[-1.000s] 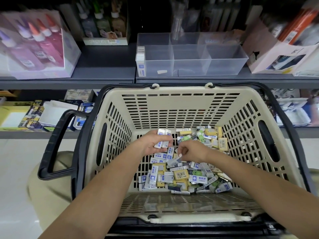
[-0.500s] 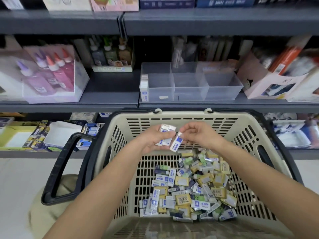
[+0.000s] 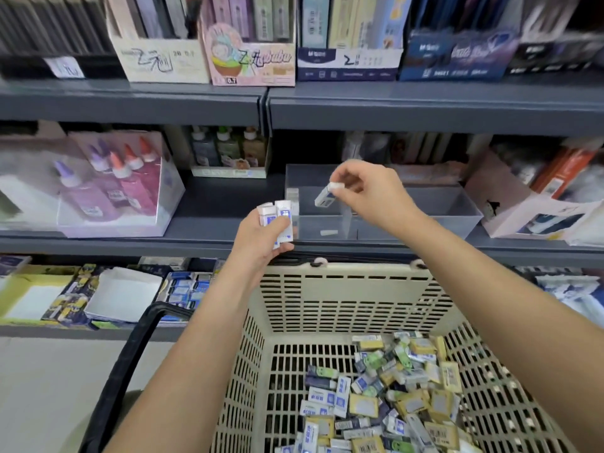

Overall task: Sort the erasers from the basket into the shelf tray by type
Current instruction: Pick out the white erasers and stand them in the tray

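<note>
My right hand pinches one blue-and-white eraser by its white end, hanging over the left compartment of the clear shelf tray. My left hand grips a small stack of blue-and-white erasers just in front of the tray's left front corner. A few white erasers stand at the tray's left wall. The beige basket below holds a heap of mixed erasers: blue-white, yellow and green ones.
A box of glue bottles stands left of the tray and a pink carton to its right. The upper shelf overhangs the tray. The basket's black handle hangs at the left. Lower shelf stock lies below left.
Both hands rose out of the basket to the shelf. The right hand now carries a single eraser over the tray, apart from the left hand's stack. The camera tilted upward.
</note>
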